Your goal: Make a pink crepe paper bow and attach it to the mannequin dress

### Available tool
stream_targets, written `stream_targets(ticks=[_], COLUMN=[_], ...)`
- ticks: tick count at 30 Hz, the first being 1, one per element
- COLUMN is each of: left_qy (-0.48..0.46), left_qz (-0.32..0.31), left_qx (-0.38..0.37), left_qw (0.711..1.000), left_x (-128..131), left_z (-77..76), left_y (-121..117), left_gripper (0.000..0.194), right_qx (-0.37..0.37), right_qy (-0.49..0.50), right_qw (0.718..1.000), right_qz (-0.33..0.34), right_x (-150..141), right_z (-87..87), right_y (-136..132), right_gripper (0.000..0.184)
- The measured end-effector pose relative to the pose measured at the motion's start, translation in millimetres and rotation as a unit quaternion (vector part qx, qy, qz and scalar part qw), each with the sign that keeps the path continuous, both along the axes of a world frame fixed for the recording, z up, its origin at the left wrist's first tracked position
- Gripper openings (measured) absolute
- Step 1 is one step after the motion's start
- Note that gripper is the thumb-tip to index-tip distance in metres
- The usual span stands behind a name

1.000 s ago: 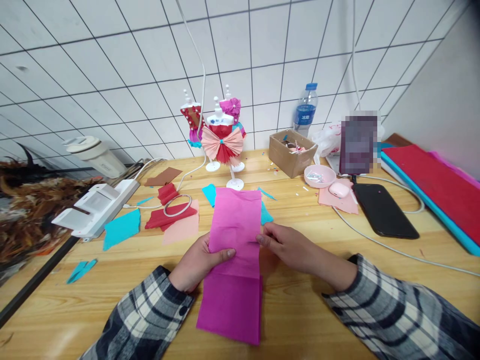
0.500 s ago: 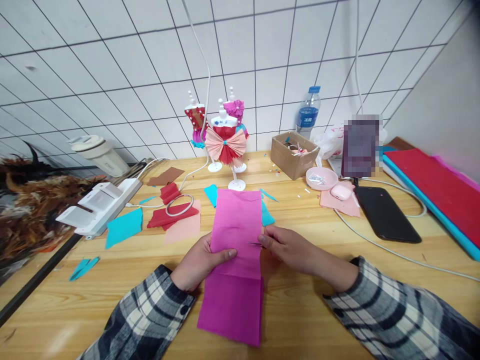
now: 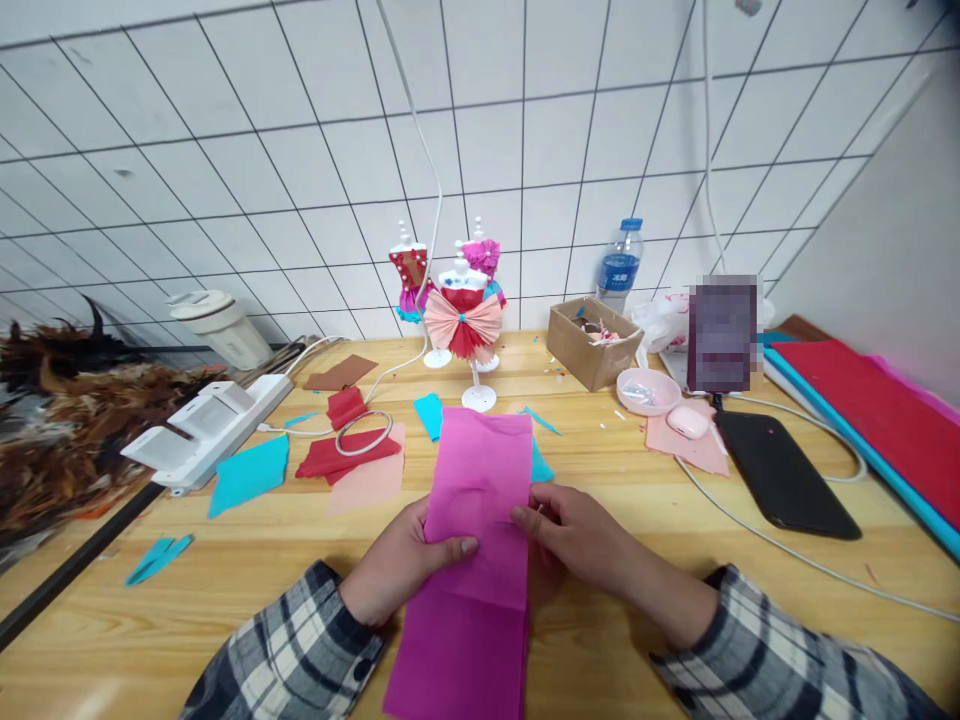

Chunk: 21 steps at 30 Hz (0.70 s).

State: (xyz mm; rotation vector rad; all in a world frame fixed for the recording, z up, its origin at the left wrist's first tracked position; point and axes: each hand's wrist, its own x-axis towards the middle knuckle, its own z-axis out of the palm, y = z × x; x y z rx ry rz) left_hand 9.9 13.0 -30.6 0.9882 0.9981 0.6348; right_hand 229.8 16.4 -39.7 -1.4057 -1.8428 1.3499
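A long magenta crepe paper strip [image 3: 480,470] lies upright before me, with darker folded layers [image 3: 461,650] at its lower end. My left hand [image 3: 409,560] grips its left edge, thumb flat on top and fingers hidden beneath. At the strip's right edge my right hand [image 3: 574,530] is closed in a pinch, thumb tip over the paper. The thin needle-like metal piece in these fingers barely shows now. Just beyond the strip stands a small white dress form [image 3: 463,320] wearing a red top and a pink pleated bow.
Two more dress forms stand behind. Blue scraps [image 3: 250,475] and red scraps [image 3: 349,455] lie left, near a power strip [image 3: 206,435]. To the right are a cardboard box [image 3: 595,345], pink dish [image 3: 649,392], black phone [image 3: 789,475] and cable. Feathers [image 3: 67,400] edge the far left.
The view has tilted up, so everything sits lower in the picture. My right hand's thumb now rests on the strip's edge, and the thin metal piece has mostly gone from sight.
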Motion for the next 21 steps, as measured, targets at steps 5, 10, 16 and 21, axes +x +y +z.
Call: stream_targets(ticks=[5, 10, 16, 21], left_qy=[-0.003, 0.0, -0.001, 0.009], left_qz=[0.01, 0.037, 0.046, 0.035], left_qx=[0.009, -0.007, -0.006, 0.002], left_qw=[1.0, 0.999, 0.999, 0.999], left_x=[3.5, 5.3, 5.4, 4.9], left_z=[4.4, 0.6, -2.8, -3.9], left_y=[-0.8, -4.6, -4.8, -3.4], left_gripper=[0.039, 0.04, 0.041, 0.039], right_qx=[0.007, -0.001, -0.001, 0.009], right_qy=[-0.024, -0.009, -0.013, -0.034], right_qw=[1.0, 1.0, 1.0, 0.999], right_qz=[-0.005, 0.002, -0.01, -0.021], right_x=[-2.4, -3.2, -3.4, -3.2], right_z=[0.0, -0.5, -3.1, -5.2], right_y=[1.8, 0.6, 0.8, 2.0], right_gripper=[0.031, 0.032, 0.032, 0.032])
